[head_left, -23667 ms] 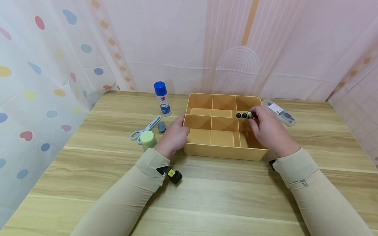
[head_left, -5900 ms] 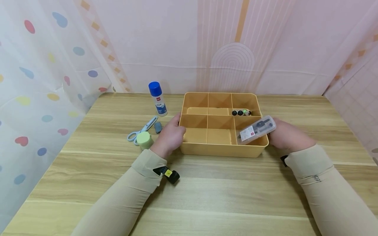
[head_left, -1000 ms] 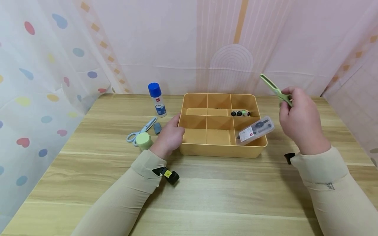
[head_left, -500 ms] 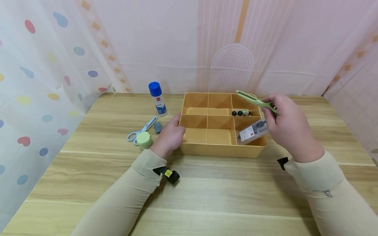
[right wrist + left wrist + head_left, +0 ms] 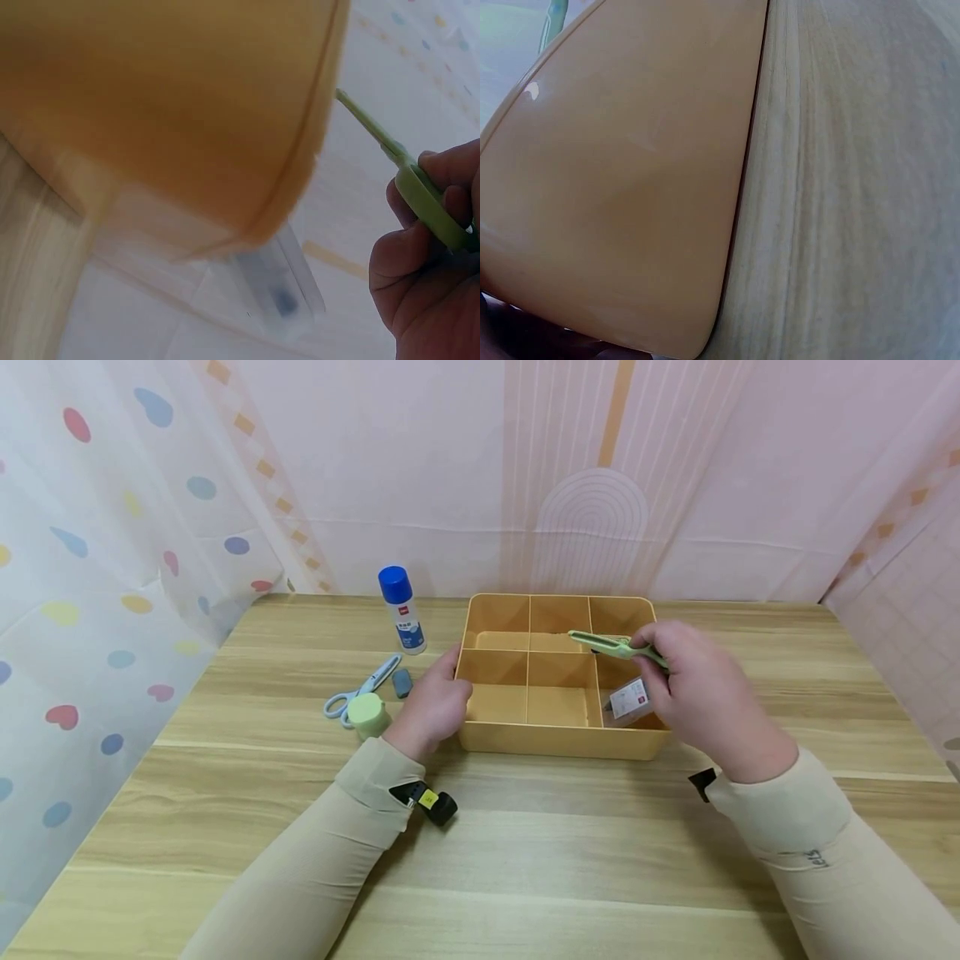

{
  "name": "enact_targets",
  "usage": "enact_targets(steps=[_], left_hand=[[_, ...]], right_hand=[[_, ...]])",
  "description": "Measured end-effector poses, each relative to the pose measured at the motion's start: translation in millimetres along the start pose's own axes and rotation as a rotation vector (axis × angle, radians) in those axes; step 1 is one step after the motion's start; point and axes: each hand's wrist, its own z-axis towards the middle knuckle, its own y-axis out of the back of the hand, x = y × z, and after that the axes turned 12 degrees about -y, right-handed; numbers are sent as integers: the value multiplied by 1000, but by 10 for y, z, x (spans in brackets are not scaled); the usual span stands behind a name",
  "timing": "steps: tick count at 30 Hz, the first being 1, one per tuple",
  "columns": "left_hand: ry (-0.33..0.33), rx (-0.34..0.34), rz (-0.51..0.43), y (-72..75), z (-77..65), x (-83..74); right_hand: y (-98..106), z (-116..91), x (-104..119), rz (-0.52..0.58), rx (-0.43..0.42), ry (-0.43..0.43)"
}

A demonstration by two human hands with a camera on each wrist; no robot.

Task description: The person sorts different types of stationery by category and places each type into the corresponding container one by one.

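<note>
Right hand (image 5: 712, 697): grasping. The thumb and fingers are curled round the handle of the green scissors (image 5: 617, 647), with the thumb on the near side; the right-wrist view shows the fingers bunched closely about the handle loop. The scissors point left and lie across the right-centre of the head view, over the back row of the tray (image 5: 555, 741). Their tip is over the back middle compartment and their handle end over the right-hand side. Whether they touch a divider cannot be told.

Left hand (image 5: 431, 702): grasping the left side of the tray, the fingers along the outer wall and the thumb at the rim. Its firmness cannot be judged. In the left-wrist view the fingers are dark and cut off at the lower left.

The tray is yellow, has six compartments and stands on the worktop (image 5: 525, 868) at the centre of the head view. A clear case (image 5: 628, 700) with a white label is tilted in its front right compartment, partly hidden by the right hand.

Left of centre stand a white bottle (image 5: 405, 618) with a blue cap and, beside the left wrist, a green tub (image 5: 368, 715). Blue scissors (image 5: 372, 680) and a blue-grey eraser (image 5: 402, 683) lie between them.
</note>
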Motion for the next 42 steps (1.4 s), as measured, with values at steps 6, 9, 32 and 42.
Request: enact_targets(steps=[6, 9, 32, 42], left_hand=[[4, 1, 0, 0, -2, -6], [1, 0, 0, -2, -6, -7], [16, -1, -10, -7, -4, -19], [15, 4, -7, -8, -8, -17]], right_hand=[[-81, -16, 7, 8, 46, 32], [-109, -20, 6, 2, 77, 30], [-205, -46, 3, -23, 253, -12], [-257, -72, 31, -27, 241, 28]])
